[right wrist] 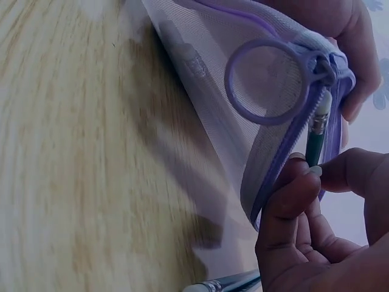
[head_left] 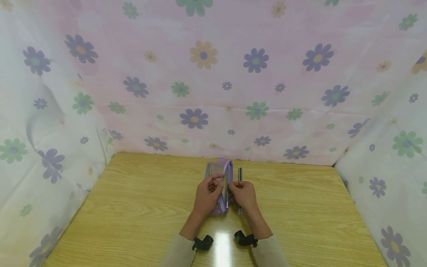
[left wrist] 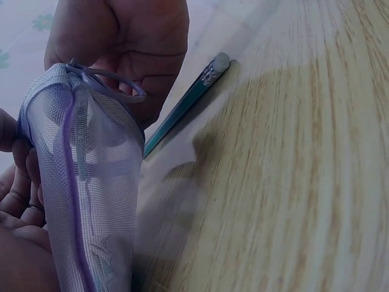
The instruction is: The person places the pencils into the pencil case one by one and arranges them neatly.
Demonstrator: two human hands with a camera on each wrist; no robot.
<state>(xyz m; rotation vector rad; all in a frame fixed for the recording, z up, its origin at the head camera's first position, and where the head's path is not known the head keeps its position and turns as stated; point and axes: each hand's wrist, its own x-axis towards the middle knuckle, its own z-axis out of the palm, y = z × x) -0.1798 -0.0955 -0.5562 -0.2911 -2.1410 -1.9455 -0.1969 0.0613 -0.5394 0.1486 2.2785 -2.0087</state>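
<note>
A purple-trimmed mesh pencil case (head_left: 217,167) lies on the table with its zipper side open. My left hand (head_left: 208,194) grips the case near its opening, thumb and fingers at the zipper edge. In the right wrist view, thumb and fingers of my right hand (right wrist: 340,213) pinch a green pencil (right wrist: 315,146). Its white eraser end is between the zipper edges, close under the purple ring pull (right wrist: 267,118). More pencils (head_left: 207,171) show through the mesh at the case's left side. The right hand (head_left: 245,193) partly covers two dark pencils (head_left: 240,174).
Those two pencils lie side by side on the wooden table (head_left: 140,207), right of the case. Flowered cloth (head_left: 213,92) hangs behind the table and on both sides. A black wrist camera (head_left: 203,243) sits at the left wrist, another camera (head_left: 245,238) at the right.
</note>
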